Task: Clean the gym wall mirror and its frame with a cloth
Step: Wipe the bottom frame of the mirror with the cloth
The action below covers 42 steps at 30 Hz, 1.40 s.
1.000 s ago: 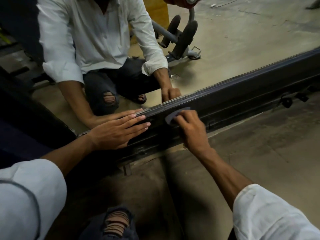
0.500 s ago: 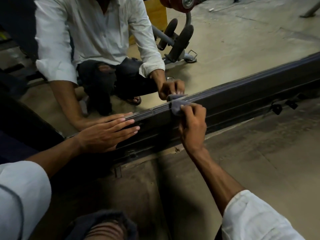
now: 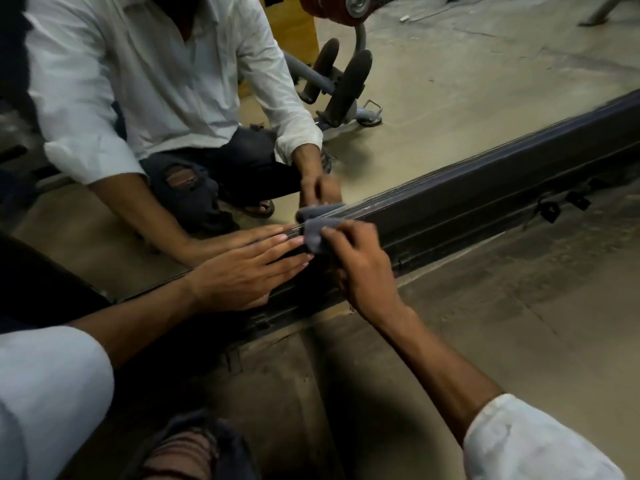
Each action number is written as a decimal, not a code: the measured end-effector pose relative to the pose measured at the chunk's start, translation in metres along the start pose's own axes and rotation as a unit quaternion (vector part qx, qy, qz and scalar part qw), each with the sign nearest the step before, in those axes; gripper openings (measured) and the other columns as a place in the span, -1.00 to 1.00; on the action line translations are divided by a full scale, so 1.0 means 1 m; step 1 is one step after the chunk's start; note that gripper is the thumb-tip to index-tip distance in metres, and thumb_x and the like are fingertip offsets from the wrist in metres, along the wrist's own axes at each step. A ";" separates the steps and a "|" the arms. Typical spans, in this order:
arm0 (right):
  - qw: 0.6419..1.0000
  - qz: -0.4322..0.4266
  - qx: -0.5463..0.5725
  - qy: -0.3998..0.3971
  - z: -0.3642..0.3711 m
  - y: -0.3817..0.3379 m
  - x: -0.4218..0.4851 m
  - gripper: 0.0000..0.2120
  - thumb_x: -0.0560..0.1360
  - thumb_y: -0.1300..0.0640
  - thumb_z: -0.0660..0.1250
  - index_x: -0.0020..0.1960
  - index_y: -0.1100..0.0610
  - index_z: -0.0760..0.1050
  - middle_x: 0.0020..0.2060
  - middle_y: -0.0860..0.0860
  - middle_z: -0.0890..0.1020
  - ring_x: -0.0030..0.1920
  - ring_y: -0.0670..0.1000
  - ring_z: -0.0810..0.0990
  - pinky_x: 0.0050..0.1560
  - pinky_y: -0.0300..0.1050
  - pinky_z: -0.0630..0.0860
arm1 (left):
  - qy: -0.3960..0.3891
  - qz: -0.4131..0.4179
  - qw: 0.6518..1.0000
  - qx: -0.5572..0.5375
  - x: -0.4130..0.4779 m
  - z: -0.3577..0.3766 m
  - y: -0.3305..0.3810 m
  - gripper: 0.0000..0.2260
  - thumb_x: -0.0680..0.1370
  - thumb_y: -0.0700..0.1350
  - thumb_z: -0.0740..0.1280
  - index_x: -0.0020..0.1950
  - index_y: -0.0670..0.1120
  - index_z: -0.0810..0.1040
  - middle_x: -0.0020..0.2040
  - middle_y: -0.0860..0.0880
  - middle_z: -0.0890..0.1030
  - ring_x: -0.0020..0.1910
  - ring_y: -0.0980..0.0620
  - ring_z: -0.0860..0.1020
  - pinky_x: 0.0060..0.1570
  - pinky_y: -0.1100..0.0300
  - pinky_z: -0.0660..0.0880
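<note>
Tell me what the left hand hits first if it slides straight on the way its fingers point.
The grey cloth, which the right hand pinches on the mirror frame; the left hand lies flat just short of it, perhaps touching.

A dusty concrete floor point(image 3: 485, 323) is seen below. Higher up, a gym machine point(image 3: 348, 81) with dark pads is shown, topped by a red disc point(image 3: 318, 8), with a yellow board point(image 3: 298, 36) set just beside it.

Cloth point(image 3: 315, 235) half under right hand point(image 3: 360, 268), frame point(image 3: 485, 206) cut off at right edge — reflected gym machine point(image 3: 346, 81) cropped at top
</note>
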State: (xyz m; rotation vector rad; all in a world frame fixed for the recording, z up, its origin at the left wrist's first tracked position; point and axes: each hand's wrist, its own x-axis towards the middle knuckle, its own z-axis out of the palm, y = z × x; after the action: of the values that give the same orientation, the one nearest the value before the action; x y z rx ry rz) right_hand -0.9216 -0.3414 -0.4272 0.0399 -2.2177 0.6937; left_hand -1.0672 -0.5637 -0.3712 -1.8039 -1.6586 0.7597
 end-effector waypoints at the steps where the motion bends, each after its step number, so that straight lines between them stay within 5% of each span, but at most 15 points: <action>1: 0.998 -0.042 -0.028 -0.022 0.000 -0.001 -0.003 -0.61 0.57 0.18 0.39 0.38 0.20 0.52 0.31 0.12 0.45 0.26 0.14 0.51 0.03 -0.01 0.63 | 0.001 -0.001 1.000 -0.003 0.000 -0.001 0.000 -0.21 0.56 0.05 0.42 0.70 -0.21 0.22 0.71 -0.19 0.18 0.71 -0.25 0.05 0.70 -0.15 -0.07; 3: 0.998 -0.018 -0.053 0.013 -0.003 0.011 0.000 -0.63 0.54 0.19 0.44 0.32 0.23 0.54 0.28 0.16 0.48 0.25 0.14 0.50 0.00 0.00 0.65 | -0.002 0.007 1.000 -0.003 0.002 -0.003 0.000 -0.22 0.57 0.05 0.40 0.70 -0.22 0.20 0.73 -0.18 0.14 0.72 -0.25 0.01 0.69 -0.16 -0.06; 5: 0.984 0.140 -0.032 0.110 -0.003 0.023 0.001 -0.73 0.51 0.28 0.43 0.19 0.22 0.52 0.19 0.15 0.48 0.17 0.09 0.48 0.00 0.07 0.65 | -0.001 0.012 1.000 -0.001 0.001 -0.003 0.000 -0.21 0.58 0.06 0.39 0.70 -0.23 0.18 0.74 -0.18 0.11 0.73 -0.26 -0.03 0.70 -0.16 -0.07; 7: 0.971 0.199 -0.033 0.126 0.005 0.019 -0.005 -0.77 0.47 0.31 0.41 0.10 0.20 0.48 0.13 0.13 0.46 0.11 0.09 0.48 -0.04 0.13 0.63 | -0.002 0.014 1.000 0.000 0.000 -0.004 -0.001 -0.21 0.58 0.06 0.38 0.70 -0.24 0.18 0.74 -0.19 0.10 0.73 -0.26 -0.05 0.69 -0.16 -0.08; 12: 0.997 0.024 -0.055 -0.058 0.019 0.000 -0.023 -0.77 0.52 0.22 0.43 0.15 0.24 0.53 0.18 0.16 0.50 0.16 0.17 0.55 -0.08 0.06 0.66 | 0.002 0.022 1.000 -0.009 0.002 -0.001 -0.002 -0.27 0.61 0.02 0.29 0.70 -0.26 0.16 0.72 -0.26 0.13 0.72 -0.29 -0.07 0.69 -0.19 -0.07; 18: 0.956 0.243 -0.041 0.157 0.008 0.020 -0.008 -0.82 0.50 0.31 0.40 0.07 0.20 0.49 0.08 0.10 0.46 0.05 -0.08 0.41 -0.05 0.00 0.56 | 0.022 0.024 0.999 -0.018 -0.001 0.012 0.002 -0.26 0.65 0.04 0.23 0.71 -0.30 0.06 0.73 -0.26 0.03 0.72 -0.30 -0.11 0.69 -0.19 -0.17; 21: 0.993 0.094 -0.057 0.032 0.008 0.000 -0.006 -0.79 0.54 0.27 0.39 0.16 0.25 0.53 0.17 0.17 0.50 0.13 0.05 0.49 -0.02 0.02 0.61 | 0.020 0.027 0.999 -0.029 -0.001 0.011 0.001 -0.25 0.64 0.04 0.25 0.70 -0.31 0.08 0.73 -0.28 0.01 0.72 -0.31 -0.12 0.68 -0.20 -0.18; 24: 0.994 -0.003 -0.101 -0.031 -0.012 0.006 0.006 -0.69 0.58 0.20 0.40 0.30 0.22 0.49 0.23 0.17 0.48 0.18 0.17 0.53 -0.07 0.05 0.65 | 0.007 0.041 0.999 -0.035 0.007 0.010 -0.001 -0.23 0.62 0.08 0.30 0.70 -0.29 0.14 0.73 -0.27 0.02 0.72 -0.31 -0.15 0.68 -0.22 -0.21; 30: 0.977 0.160 -0.127 0.061 -0.057 0.059 0.024 -0.59 0.54 0.27 0.46 0.37 0.17 0.51 0.22 0.16 0.48 0.18 0.09 0.46 0.01 0.11 0.66 | 0.008 0.046 0.999 0.001 0.056 0.009 0.005 -0.15 0.64 0.09 0.25 0.70 -0.35 -0.08 0.72 -0.34 -0.13 0.70 -0.31 -0.25 0.65 -0.24 -0.30; 32: 0.988 0.042 -0.146 -0.026 -0.058 0.056 0.025 -0.62 0.58 0.21 0.43 0.38 0.18 0.50 0.26 0.17 0.48 0.21 0.11 0.48 0.03 0.09 0.68 | 0.011 0.035 0.999 -0.001 0.061 0.008 0.005 -0.15 0.62 0.07 0.26 0.70 -0.35 -0.08 0.72 -0.34 -0.13 0.71 -0.30 -0.21 0.66 -0.24 -0.29; 35: 0.956 -0.162 -0.174 -0.172 -0.070 0.058 0.033 -0.58 0.58 0.18 0.40 0.43 0.18 0.48 0.33 0.17 0.50 0.28 0.17 0.50 0.15 0.06 0.60 | 0.007 0.019 1.000 -0.018 0.061 0.005 0.003 -0.15 0.56 0.04 0.34 0.69 -0.34 0.05 0.72 -0.32 0.04 0.72 -0.27 -0.04 0.68 -0.23 -0.23; 36: 0.958 -0.163 -0.178 -0.157 -0.076 0.068 0.038 -0.57 0.57 0.20 0.42 0.42 0.16 0.49 0.32 0.16 0.50 0.27 0.17 0.50 0.14 0.07 0.60 | 0.012 0.020 1.000 -0.014 0.061 0.004 0.003 -0.14 0.56 0.04 0.34 0.70 -0.34 0.05 0.72 -0.31 0.03 0.72 -0.26 -0.04 0.68 -0.23 -0.21; 40: 0.990 0.083 -0.113 0.012 -0.081 0.094 0.032 -0.68 0.54 0.26 0.44 0.28 0.16 0.57 0.20 0.11 0.46 0.15 0.14 0.51 0.03 0.16 0.62 | 0.001 0.018 1.000 -0.010 0.058 0.001 0.006 -0.11 0.58 0.07 0.34 0.71 -0.32 -0.03 0.73 -0.29 -0.06 0.73 -0.24 -0.11 0.68 -0.21 -0.19; 42: 0.994 0.050 -0.092 -0.015 -0.058 0.081 0.016 -0.77 0.56 0.18 0.43 0.19 0.19 0.56 0.15 0.11 0.45 0.11 0.12 0.50 -0.06 0.09 0.63 | -0.008 0.018 1.000 -0.019 0.058 0.000 0.005 -0.12 0.57 0.05 0.36 0.71 -0.31 0.00 0.73 -0.30 -0.07 0.73 -0.24 -0.12 0.68 -0.22 -0.21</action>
State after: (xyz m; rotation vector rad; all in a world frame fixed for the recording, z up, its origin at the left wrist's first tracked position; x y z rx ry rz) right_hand -0.9130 -0.2412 -0.4228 -0.1563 -2.3173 0.5417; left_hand -1.0598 -0.5063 -0.3772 -1.8644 -1.6651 0.7653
